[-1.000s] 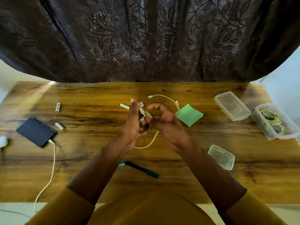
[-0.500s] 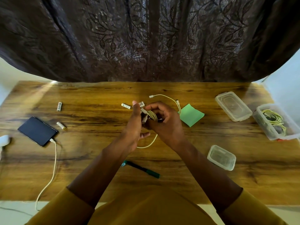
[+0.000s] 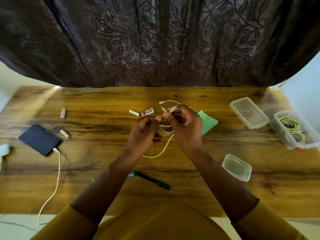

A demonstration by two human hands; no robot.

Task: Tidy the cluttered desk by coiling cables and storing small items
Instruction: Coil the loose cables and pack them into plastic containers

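Head view, the only one supplied: both hands are raised over the middle of the wooden desk (image 3: 190,193), working a cream cable (image 3: 164,131). The left hand (image 3: 144,134) has its fingers curled round the gathered loops; the right hand (image 3: 186,129) pinches the plug ends near its fingertips. One slack loop hangs toward the near side, and a free connector end arcs away on the far side. Still out: three batteries (image 3: 134,112), an eraser (image 3: 147,112), a green note (image 3: 207,123), a marker (image 3: 152,180) and a phone (image 3: 40,139) on its own lead. At right stand an open tub (image 3: 277,134) holding yellow wire, its lid (image 3: 248,112), and a small container (image 3: 236,167). Judged risks — the coil may spring open if either hold eases, since the loops are unsecured; the hanging slack could drag across the desk and shift the marker.
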